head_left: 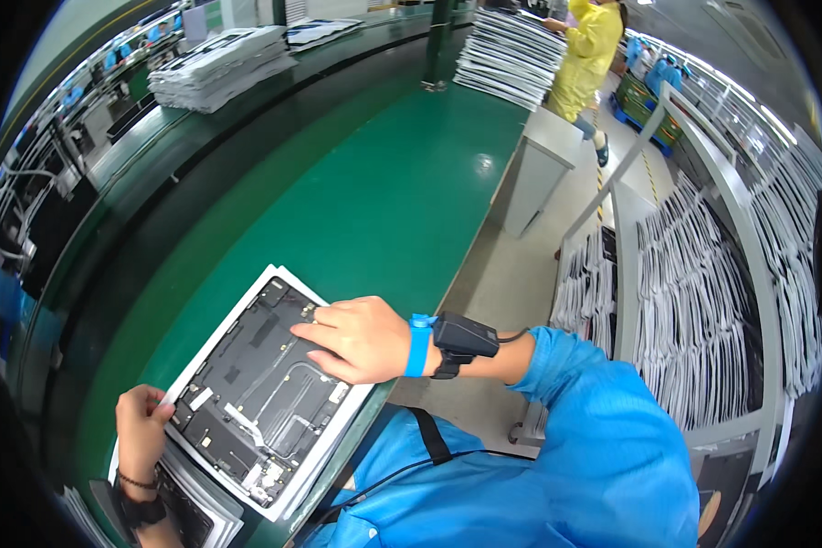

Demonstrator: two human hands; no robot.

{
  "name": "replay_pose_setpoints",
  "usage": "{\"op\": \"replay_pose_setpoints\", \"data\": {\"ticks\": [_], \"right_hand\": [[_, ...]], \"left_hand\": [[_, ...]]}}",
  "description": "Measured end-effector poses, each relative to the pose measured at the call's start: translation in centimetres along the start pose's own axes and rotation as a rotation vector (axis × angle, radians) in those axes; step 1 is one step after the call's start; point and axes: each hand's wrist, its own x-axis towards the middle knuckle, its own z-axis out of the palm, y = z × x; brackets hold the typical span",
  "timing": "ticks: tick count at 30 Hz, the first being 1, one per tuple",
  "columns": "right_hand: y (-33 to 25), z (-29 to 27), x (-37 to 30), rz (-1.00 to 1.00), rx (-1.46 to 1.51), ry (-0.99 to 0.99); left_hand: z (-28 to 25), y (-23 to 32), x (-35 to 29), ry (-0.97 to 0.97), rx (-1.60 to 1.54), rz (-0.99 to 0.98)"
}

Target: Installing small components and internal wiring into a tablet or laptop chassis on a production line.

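A dark flat electronics panel (237,365), fitted with thin cables and small metal parts, lies on white sheets (288,511) at the near edge of the green bench. My right hand (361,338) rests on the panel's right side, fingers stretched out and slightly apart. At the left corner, my left hand (142,429) pinches the edge of the white sheet under the panel between thumb and fingers. Below that corner, a second stack (192,511) of dark panels and white sheets sits partly behind my left wrist.
The green bench (365,192) stretches away from me. White stacks (219,64) stand at the far left, and another tall stack (507,59) at the far end. A metal rack (694,301) full of upright white sheets is on the right. A person in yellow (589,64) stands beyond.
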Motion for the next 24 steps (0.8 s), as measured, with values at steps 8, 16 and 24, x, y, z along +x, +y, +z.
{"op": "replay_pose_setpoints", "data": {"ticks": [8,16,24], "right_hand": [[1.1,0.2,-0.9,-0.029,0.021,0.038],[0.7,-0.9,-1.6,0.025,0.027,0.093],[2.2,-2.8,1.6,0.436,0.455,-0.014]], "left_hand": [[-1.5,0.9,-0.8,0.006,-0.226,0.013],[-0.7,7.6,-4.9,-0.153,-1.245,-0.155],[-3.8,9.4,-10.5,0.087,-1.278,-0.205]]}}
